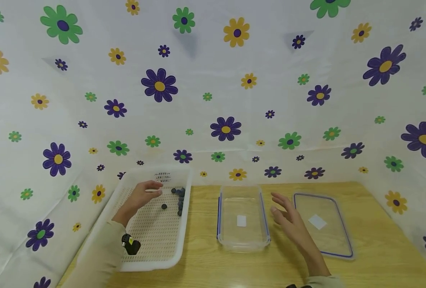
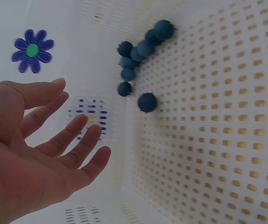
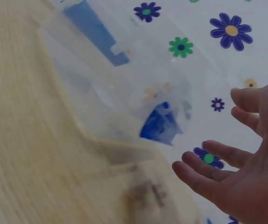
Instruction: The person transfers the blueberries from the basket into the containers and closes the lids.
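White plastic forms the basket (image 1: 162, 265) at the person's left, and dark blue berries (image 1: 180, 205) lie inside it, most bunched along its right wall, with one lone berry (image 1: 164, 206) apart from the bunch, toward the middle of the floor. The clear container (image 1: 243, 243) stands uncovered on the bench (image 1: 203, 244) to the right of the basket; no berry shows in it. Its blue-edged lid (image 1: 337, 240) lies flat farther right.

The step in hand looks like a reach for the berries, at the very start of shifting them to the container. The next move seems to call for lowering the left grip (image 1: 142, 196) toward the bunch or the lone berry and closing thumb and fingertips lightly, since such small round things could roll or bruise.

For now the left grip is released: it hangs over the basket, thumb parted from the loosely extended fingers, holding nothing and apparently touching nothing. The right grip (image 1: 290, 220) is released too, fingers spread and relaxed, poised between container and lid, just beside the container's right side. It holds nothing; the right wrist view, partly blurred, shows a gap to the container.
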### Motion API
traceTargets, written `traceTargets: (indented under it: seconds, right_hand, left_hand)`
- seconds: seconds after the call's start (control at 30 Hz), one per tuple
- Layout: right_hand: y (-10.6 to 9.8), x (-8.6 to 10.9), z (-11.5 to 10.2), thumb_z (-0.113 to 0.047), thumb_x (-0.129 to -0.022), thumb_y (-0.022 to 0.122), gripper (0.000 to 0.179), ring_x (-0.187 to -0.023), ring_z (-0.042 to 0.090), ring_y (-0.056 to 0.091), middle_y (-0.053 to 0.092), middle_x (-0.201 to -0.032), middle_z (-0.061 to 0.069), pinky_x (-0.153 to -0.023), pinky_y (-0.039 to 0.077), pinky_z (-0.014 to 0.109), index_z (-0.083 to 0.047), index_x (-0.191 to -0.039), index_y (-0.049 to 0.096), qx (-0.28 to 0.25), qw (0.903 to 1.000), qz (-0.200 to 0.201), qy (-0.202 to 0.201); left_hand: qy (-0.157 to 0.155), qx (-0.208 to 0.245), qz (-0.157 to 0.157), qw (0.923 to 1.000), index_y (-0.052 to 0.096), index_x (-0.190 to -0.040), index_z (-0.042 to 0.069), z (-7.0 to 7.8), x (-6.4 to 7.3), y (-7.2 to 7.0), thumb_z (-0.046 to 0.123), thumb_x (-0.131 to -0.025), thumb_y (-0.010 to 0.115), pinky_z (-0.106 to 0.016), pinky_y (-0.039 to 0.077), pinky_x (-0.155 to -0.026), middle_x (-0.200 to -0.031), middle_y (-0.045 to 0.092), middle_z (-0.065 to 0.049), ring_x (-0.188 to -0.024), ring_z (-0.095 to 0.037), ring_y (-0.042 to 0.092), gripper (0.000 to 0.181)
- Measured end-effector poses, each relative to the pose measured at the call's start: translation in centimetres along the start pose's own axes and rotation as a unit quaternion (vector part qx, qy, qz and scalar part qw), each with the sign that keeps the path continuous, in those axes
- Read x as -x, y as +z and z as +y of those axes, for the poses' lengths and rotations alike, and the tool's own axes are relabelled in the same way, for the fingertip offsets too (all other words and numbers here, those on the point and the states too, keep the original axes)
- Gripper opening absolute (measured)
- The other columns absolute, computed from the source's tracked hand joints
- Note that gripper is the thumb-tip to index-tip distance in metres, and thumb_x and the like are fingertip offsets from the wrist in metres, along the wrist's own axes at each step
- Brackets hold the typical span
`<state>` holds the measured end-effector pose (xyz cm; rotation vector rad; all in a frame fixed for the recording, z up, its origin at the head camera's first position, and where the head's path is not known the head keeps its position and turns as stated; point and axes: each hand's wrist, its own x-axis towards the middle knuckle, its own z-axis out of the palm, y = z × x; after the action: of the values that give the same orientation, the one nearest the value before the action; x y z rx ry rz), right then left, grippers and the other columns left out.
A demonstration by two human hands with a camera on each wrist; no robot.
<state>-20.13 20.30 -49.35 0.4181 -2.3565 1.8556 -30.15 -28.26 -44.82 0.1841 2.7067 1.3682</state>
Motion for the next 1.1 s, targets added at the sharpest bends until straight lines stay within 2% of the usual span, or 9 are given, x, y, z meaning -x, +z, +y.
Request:
traceTargets:
  seconds: [0.13, 0.23, 0.33, 0.4, 0.5, 0.57, 0.77, 0.97, 1.1]
  right_hand:
    - [1.0, -0.1, 1.1, -0.018, -0.109, 0.051, 0.048, -0.128, 0.057, 0.050, 0.033, -0.157, 0.029, -0.095, 0.054, 0.057, -0.007, -0.154, 0.038, -0.049, 0.9984, -0.009, 0.028]
    - [1.6, -0.2, 1.6, -0.019, -0.109, 0.051, 0.047, -0.129, 0.055, 0.049, 0.033, -0.158, 0.027, -0.092, 0.057, 0.049, -0.007, -0.153, 0.041, -0.080, 0.9953, -0.018, 0.052]
    - [2.1, -0.1, 2.1, -0.020, -0.109, 0.052, 0.046, -0.133, 0.052, 0.047, 0.034, -0.159, 0.024, -0.091, 0.058, 0.043, -0.008, -0.152, 0.042, -0.101, 0.9914, -0.025, 0.079]
    - [2.3, 0.0, 2.3, -0.020, -0.108, 0.053, 0.045, -0.134, 0.050, 0.046, 0.035, -0.159, 0.023, -0.091, 0.057, 0.041, -0.009, -0.152, 0.043, -0.108, 0.9893, -0.023, 0.096]
    - [2.4, 0.1, 2.4, -0.019, -0.108, 0.054, 0.046, -0.135, 0.045, 0.046, 0.037, -0.159, 0.020, -0.092, 0.056, 0.042, -0.010, -0.151, 0.045, -0.121, 0.9855, -0.011, 0.118]
    - [2.4, 0.0, 2.5, -0.020, -0.107, 0.054, 0.046, -0.135, 0.044, 0.047, 0.037, -0.158, 0.020, -0.093, 0.055, 0.042, -0.010, -0.151, 0.045, -0.128, 0.9835, -0.007, 0.128]
    - [2.3, 0.0, 2.8, -0.021, -0.107, 0.056, 0.048, -0.134, 0.042, 0.049, 0.039, -0.158, 0.020, -0.098, 0.053, 0.044, -0.013, -0.152, 0.045, -0.149, 0.9780, -0.003, 0.146]
    - [2.3, 0.0, 3.1, -0.020, -0.107, 0.056, 0.047, -0.135, 0.040, 0.048, 0.039, -0.157, 0.019, -0.100, 0.050, 0.042, -0.014, -0.152, 0.044, -0.167, 0.9749, -0.001, 0.147]
    - [2.3, -0.1, 3.2, -0.023, -0.107, 0.056, 0.047, -0.135, 0.039, 0.048, 0.039, -0.158, 0.018, -0.100, 0.050, 0.040, -0.015, -0.152, 0.044, -0.173, 0.9746, -0.003, 0.143]
  left_hand:
    - [-0.056, 0.026, -0.011, 0.9980, 0.060, -0.133, -0.006, -1.3, 0.1, 0.3, 0.011, -0.101, 0.063, -0.062, 0.049, -0.097, -0.141, 0.053, -0.032, -0.127, -0.047, 0.052, 0.037]
    - [-0.084, 0.034, -0.013, 0.9958, 0.060, -0.132, -0.006, -2.0, 0.2, 0.7, 0.010, -0.099, 0.065, -0.054, 0.052, -0.089, -0.140, 0.054, -0.031, -0.123, -0.044, 0.056, 0.037]
    - [-0.100, 0.041, -0.015, 0.9940, 0.061, -0.131, -0.007, -2.5, 0.2, 1.2, 0.009, -0.097, 0.067, -0.044, 0.052, -0.076, -0.136, 0.056, -0.031, -0.106, -0.035, 0.060, 0.038]
    - [-0.101, 0.045, -0.017, 0.9937, 0.062, -0.130, -0.007, -2.8, 0.2, 1.6, 0.008, -0.095, 0.067, -0.039, 0.050, -0.069, -0.134, 0.057, -0.030, -0.090, -0.028, 0.059, 0.038]
    - [-0.095, 0.045, -0.019, 0.9943, 0.063, -0.128, -0.007, -2.9, -0.1, 2.2, 0.003, -0.093, 0.068, -0.036, 0.046, -0.062, -0.134, 0.056, -0.032, -0.076, -0.022, 0.051, 0.038]
    - [-0.096, 0.040, -0.015, 0.9945, 0.065, -0.126, -0.006, -3.0, -0.3, 2.5, 0.000, -0.090, 0.069, -0.036, 0.045, -0.062, -0.133, 0.056, -0.031, -0.078, -0.022, 0.050, 0.037]
    - [-0.107, -0.005, -0.007, 0.9942, 0.070, -0.116, -0.004, -3.0, -0.7, 3.1, -0.004, -0.086, 0.071, -0.037, 0.048, -0.067, -0.123, 0.060, -0.026, -0.099, -0.032, 0.054, 0.031]
    - [-0.090, -0.027, -0.011, 0.9956, 0.073, -0.109, -0.004, -3.2, -1.1, 3.3, -0.003, -0.086, 0.074, -0.036, 0.046, -0.070, -0.101, 0.065, -0.015, -0.089, -0.027, 0.054, 0.023]
    - [-0.076, -0.027, -0.017, 0.9966, 0.073, -0.107, -0.004, -3.3, -1.3, 3.3, -0.002, -0.087, 0.074, -0.033, 0.046, -0.067, -0.095, 0.066, -0.012, -0.084, -0.024, 0.054, 0.021]
